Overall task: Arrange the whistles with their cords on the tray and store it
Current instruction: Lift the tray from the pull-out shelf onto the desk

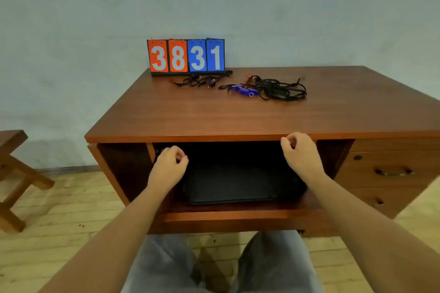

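A black tray [228, 185] lies inside the pulled-out drawer [228, 217] under the desktop. My left hand [169, 165] hovers over the drawer's left part, fingers curled with nothing in them. My right hand [300, 152] is just under the desktop's front edge, curled the same way and empty. Far back on the wooden desk [214, 116] lie blue whistles [242, 90] beside a tangle of black cords [281, 89], with a red whistle [249, 76] at its far side. A smaller bundle of whistles and cords [200, 81] lies to the left.
A flip scoreboard [187, 56] reading 38 31 stands at the desk's back edge against the wall. Closed drawers with handles [390, 171] are on the right. A wooden stool [14, 173] stands on the floor at the left. My knees are below the drawer.
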A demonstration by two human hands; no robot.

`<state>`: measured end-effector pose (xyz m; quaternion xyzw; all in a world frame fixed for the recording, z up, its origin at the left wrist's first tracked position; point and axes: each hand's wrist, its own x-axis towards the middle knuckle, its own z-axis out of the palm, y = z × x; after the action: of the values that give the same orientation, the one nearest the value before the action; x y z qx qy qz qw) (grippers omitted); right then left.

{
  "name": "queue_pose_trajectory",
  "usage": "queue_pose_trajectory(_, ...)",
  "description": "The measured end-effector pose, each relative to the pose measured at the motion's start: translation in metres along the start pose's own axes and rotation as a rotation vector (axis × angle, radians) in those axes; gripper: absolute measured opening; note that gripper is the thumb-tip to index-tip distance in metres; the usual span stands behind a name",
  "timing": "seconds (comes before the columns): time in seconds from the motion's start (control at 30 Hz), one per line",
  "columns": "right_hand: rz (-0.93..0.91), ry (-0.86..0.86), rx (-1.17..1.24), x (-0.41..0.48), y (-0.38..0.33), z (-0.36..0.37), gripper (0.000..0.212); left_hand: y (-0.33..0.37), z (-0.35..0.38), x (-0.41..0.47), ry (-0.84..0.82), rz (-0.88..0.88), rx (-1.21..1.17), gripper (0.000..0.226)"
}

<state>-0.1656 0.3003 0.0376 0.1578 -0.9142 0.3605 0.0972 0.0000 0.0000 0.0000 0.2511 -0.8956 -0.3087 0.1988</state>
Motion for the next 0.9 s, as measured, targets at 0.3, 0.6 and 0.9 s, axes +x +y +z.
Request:
queue_pose_trajectory(0.3, 0.21, -0.153, -0.162, -0.004, 0.043, 0.027, 0.044, -0.008, 0.019, 0.006, 0.0, -0.193, 0.135, 0.043)
queue_pose_trajectory(0.6, 0.194, -0.096, -0.14, -0.033, 0.047, 0.022, 0.037, -0.012, 0.021, -0.025, 0.075, -0.177, 0.141, 0.037)
queue_pose_trajectory(0.9, 0.243, -0.14, -0.043, -0.058, 0.04, -0.006, 0.028, 0.004, -0.004, -0.051, -0.009, -0.308, 0.029, 0.045)
